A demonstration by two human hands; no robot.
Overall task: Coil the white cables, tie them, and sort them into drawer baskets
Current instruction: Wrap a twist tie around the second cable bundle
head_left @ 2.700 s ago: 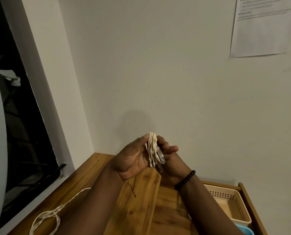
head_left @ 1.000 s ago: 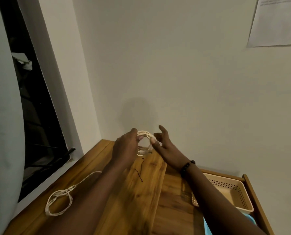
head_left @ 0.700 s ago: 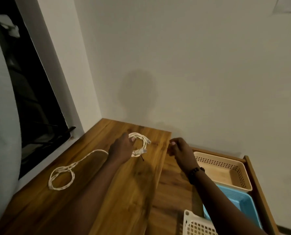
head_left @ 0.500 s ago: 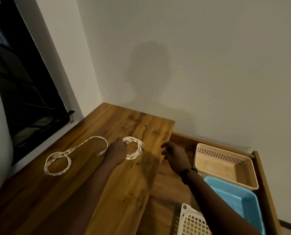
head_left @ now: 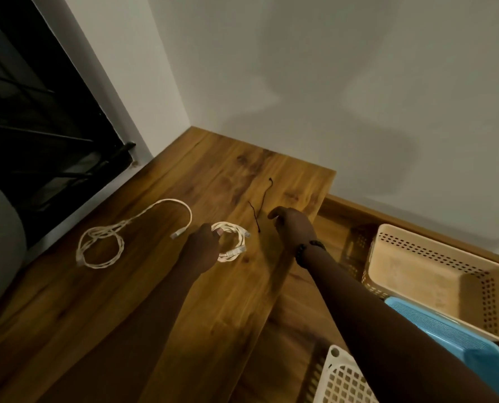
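Observation:
A small coiled white cable (head_left: 234,242) lies on the wooden desktop (head_left: 143,301), and my left hand (head_left: 203,247) grips its left side. My right hand (head_left: 293,228) hovers just right of the coil with fingers loosely curled and nothing in it, close to a thin black tie (head_left: 257,207) lying on the wood. A second white cable (head_left: 105,242), loosely looped with one long tail, lies further left. The open drawer on the right holds a beige basket (head_left: 434,298), a blue basket (head_left: 457,341) and a white basket (head_left: 344,379).
A white wall rises behind the desk. A dark window (head_left: 39,126) fills the left side. The drawer's wooden rim (head_left: 359,210) runs behind the baskets, lower than the desktop edge.
The coil came down from in front of me onto the desktop, still held by my left hand. My right hand let go of it and moved toward the black tie. The view tilted down.

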